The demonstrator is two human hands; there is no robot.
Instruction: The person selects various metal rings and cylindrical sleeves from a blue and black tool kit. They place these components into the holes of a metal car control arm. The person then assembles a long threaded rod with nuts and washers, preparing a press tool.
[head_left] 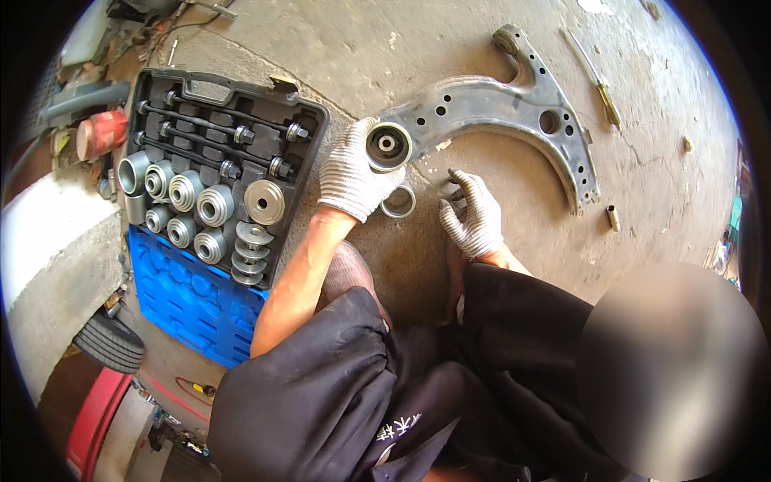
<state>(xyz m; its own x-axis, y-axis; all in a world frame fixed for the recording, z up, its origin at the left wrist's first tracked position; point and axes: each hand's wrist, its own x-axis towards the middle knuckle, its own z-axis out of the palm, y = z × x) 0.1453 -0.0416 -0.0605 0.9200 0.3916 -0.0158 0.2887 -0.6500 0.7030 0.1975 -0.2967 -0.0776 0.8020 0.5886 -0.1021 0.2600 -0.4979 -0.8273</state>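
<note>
My left hand [350, 173], in a striped white knit glove, grips the round bushing end [389, 147] of a grey steel control arm [490, 104]. The arm curves away to the right on the concrete floor. Just below that bushing, a plain metal ring [399, 202] rests close to my left fingers. My right hand [475, 218], gloved alike, is curled to the right of the ring. Between its thumb and fingers shows a small dark piece [456, 197], too hidden to name.
An open black case [301, 185] at left holds threaded rods [213, 120], metal sleeves [215, 206] and discs [264, 202]; its blue lid [189, 293] lies nearer. A screwdriver [604, 95] and small metal sleeve [613, 218] lie right. A tire [108, 341] stands lower left.
</note>
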